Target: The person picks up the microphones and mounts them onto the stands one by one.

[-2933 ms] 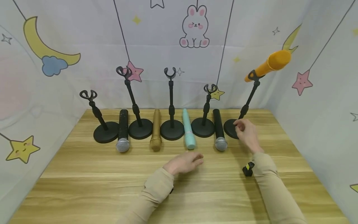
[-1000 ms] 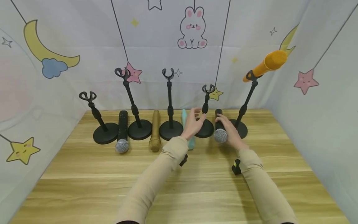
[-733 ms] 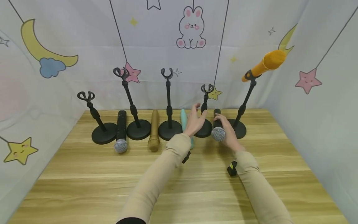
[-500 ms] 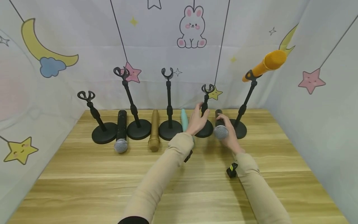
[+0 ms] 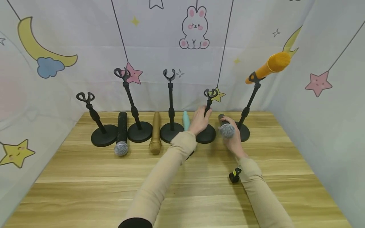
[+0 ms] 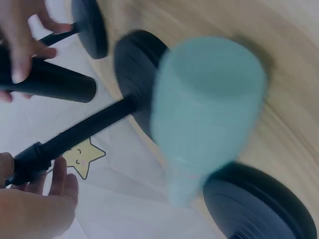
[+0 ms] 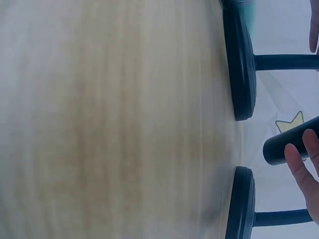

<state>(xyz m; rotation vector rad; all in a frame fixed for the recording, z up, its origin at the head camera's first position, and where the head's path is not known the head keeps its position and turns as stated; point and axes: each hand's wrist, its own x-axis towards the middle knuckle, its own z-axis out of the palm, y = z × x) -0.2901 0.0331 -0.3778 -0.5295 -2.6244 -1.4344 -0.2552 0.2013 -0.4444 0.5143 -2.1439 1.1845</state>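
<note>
Left hand (image 5: 199, 122): fingers curled round the pole of the short stand (image 6: 89, 127); the stand's clip above the hand, its round base below.

Right hand (image 5: 234, 139): thumb and fingers pinching the black mic (image 5: 226, 129); mic raised off the table (image 5: 114, 190), silver head toward the person, to the right of the left hand and the short stand.

Teal mic (image 5: 186, 120): on the table, just left of the left hand, partly hidden by it and the sleeve.

Middle stand (image 5: 171, 104): upright, left of the left hand, beyond the teal mic.

Gold mic (image 5: 155, 133): lying farther left of that hand.

Farther left again, in order: tall stand (image 5: 131, 103), speckled mic (image 5: 122, 133) lying flat, end stand (image 5: 97, 122).

Right stand (image 5: 248, 106): just beyond the right hand, to its right; orange mic (image 5: 269, 67) in its clip, above that hand.
</note>
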